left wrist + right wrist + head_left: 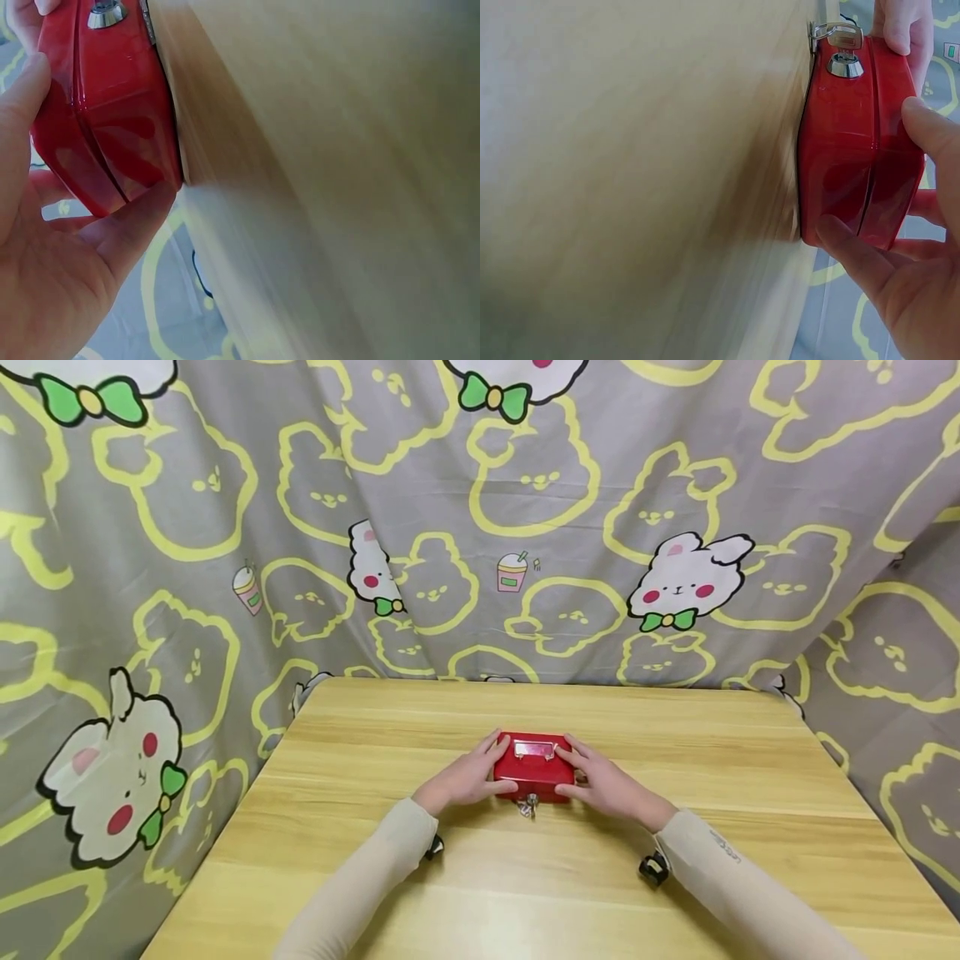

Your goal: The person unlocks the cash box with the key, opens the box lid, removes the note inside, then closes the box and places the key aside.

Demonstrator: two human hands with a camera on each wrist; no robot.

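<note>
A small red metal cash box (534, 770) sits on the wooden table, its lid down and a silver handle plate (534, 749) on top. My left hand (468, 774) grips its left side, thumb at the front. On the opposite side my right hand (606, 782) holds the box in the same way, thumb near the front corner. A silver lock (845, 67) is set in the front face. In the right wrist view a key (845, 35) stands in it, with another piece of metal hanging from its ring. The far side of the box is hidden.
The light wooden table (480, 877) stretches around the box on all sides. Behind it and at both sides hangs a grey curtain (450, 468) with yellow outlines and white cartoon animals. Black straps (654, 868) show at both wrists.
</note>
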